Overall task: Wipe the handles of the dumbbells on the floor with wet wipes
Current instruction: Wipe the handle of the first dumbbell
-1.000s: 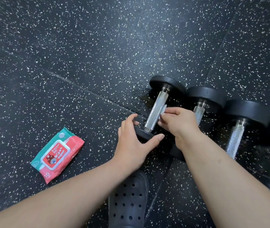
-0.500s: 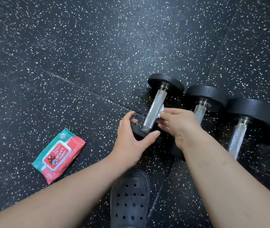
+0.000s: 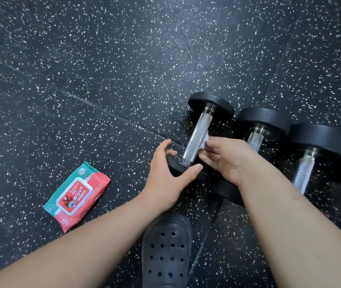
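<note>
Head view: right fingers (image 3: pixel 215 151) tight around wipe (image 3: pixel 204 141), left fingers (image 3: pixel 161 147) around near dumbbell plate (image 3: pixel 180 166).

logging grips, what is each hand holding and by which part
The right hand pinches a bunched wet wipe in its fingertips, pressed to the handle of the leftmost dumbbell. The left hand grips that dumbbell's near head by its rim.

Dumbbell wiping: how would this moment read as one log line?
right hand: pinches wet wipe on leftmost dumbbell handle | left hand: grips near weight plate
</note>
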Demonstrator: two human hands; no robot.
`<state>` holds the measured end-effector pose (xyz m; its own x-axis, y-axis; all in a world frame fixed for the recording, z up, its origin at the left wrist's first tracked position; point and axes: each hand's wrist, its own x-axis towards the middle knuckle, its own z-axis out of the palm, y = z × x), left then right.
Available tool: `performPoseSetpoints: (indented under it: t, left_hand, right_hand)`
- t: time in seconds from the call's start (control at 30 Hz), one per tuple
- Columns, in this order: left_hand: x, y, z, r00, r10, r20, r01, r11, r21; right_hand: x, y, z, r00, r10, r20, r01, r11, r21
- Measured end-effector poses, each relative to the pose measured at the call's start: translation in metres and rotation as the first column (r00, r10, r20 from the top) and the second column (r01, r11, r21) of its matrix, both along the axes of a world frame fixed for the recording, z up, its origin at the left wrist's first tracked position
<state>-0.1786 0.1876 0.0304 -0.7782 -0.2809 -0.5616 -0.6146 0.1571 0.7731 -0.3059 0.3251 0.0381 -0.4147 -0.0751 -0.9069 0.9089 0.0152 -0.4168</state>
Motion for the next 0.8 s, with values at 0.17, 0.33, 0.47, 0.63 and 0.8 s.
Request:
performPoseSetpoints:
  t: [0.17,0.33,0.47,0.63,0.8]
  left_hand:
    - [-0.001,0.000,0.000,1.000,0.001,0.006,-0.001,1.000,0.002]
    - [-0.001,0.001,0.001,1.000,0.000,0.002,0.000,1.000,-0.003]
    - [-0.001,0.002,-0.001,1.000,-0.005,0.003,0.005,1.000,-0.017]
    - [0.000,0.003,-0.003,1.000,-0.002,0.000,0.002,0.999,-0.034]
    - [0.000,0.003,-0.001,1.000,-0.007,0.002,0.007,1.000,-0.028]
  right_hand:
    - [0.001,-0.005,0.006,0.999,0.031,-0.019,-0.029,0.997,0.069]
    - [-0.008,-0.023,0.000,0.992,0.063,0.114,-0.064,0.998,0.007]
    - [-0.011,-0.028,-0.005,0.988,0.017,0.150,-0.009,0.999,-0.050]
    - [-0.008,-0.016,-0.005,0.991,0.073,0.111,-0.069,0.997,-0.034]
    - [-0.003,-0.002,0.006,0.992,0.126,-0.011,-0.124,0.988,0.092]
